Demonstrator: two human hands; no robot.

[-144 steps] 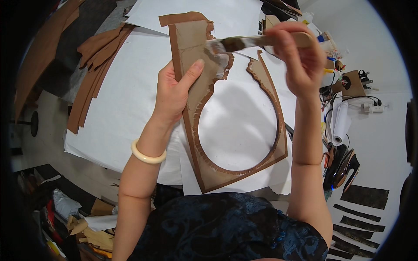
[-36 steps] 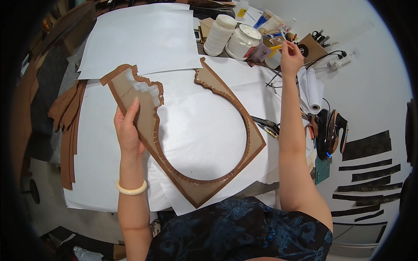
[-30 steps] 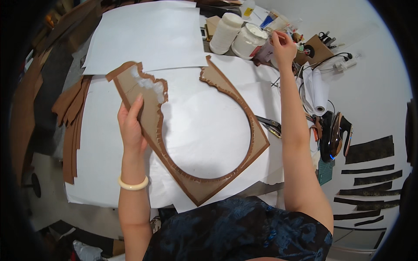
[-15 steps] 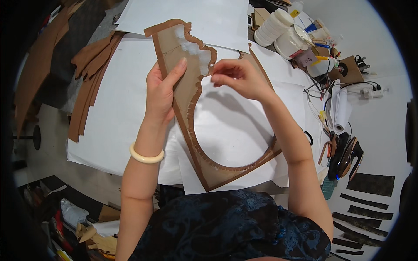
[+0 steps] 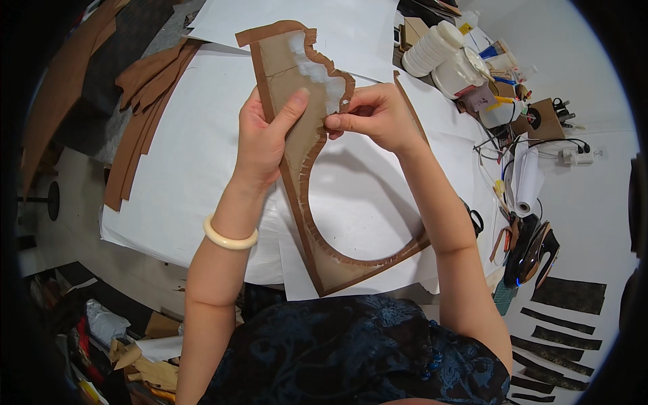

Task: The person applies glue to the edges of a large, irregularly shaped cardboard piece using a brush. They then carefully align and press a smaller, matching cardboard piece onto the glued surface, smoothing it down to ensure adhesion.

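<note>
A flat brown leather panel (image 5: 291, 140) with a tan backing is raised over the white paper on the table. Its border is folded over, and small cuts run along the curved inner edge. White, glue-like smears (image 5: 316, 73) lie on the backing near the wavy upper edge. My left hand (image 5: 270, 131) grips the panel's long left side, thumb on the backing and fingers behind. At the curved edge, my right hand (image 5: 368, 118) pinches the snipped leather border between thumb and fingers. Part of the panel's right side is hidden behind my right forearm.
White paper (image 5: 196, 135) covers the table. Brown leather strips (image 5: 145, 128) lie at its left edge. White plastic jars (image 5: 439, 50) stand at the back right beside tools and cables. A black iron-like tool (image 5: 530, 253) and a paper roll (image 5: 526, 182) are farther right.
The panel's upper part has shifted slightly right and up with both hands. My right thumb and fingers have closed onto the curved edge, a little lower along it.
</note>
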